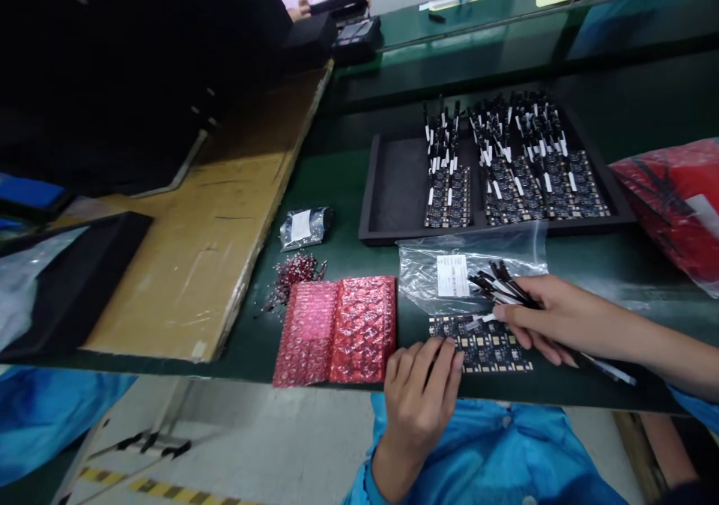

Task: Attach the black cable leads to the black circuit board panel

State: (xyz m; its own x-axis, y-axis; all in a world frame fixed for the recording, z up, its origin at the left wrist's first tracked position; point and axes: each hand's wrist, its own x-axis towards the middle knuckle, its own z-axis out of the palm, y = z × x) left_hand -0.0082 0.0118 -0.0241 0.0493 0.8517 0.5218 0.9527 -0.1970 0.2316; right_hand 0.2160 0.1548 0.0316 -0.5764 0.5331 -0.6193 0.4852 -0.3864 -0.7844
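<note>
A dark circuit board panel (487, 349) with rows of metallic pads lies flat at the table's front edge. My left hand (421, 389) is closed at its left end, fingers bent over the panel's edge and thumb close to the index finger. Above the panel's right side, my right hand (542, 314) grips a bundle of black cables (502, 284) with white labels. One white-sleeved cable end (480, 321) points down onto the panel from the thumb and fingertips. Behind lies a clear plastic bag (419, 269) with a white printed label.
A black foam tray (393, 190) holds several boards with cables attached. Left of my hands are red bubble wrap (365, 333), a heap of small red-and-black parts (297, 273) and a silvery bag (320, 224). A red bag (674, 205) sits right. Across the table, another person's hands (303, 7) show.
</note>
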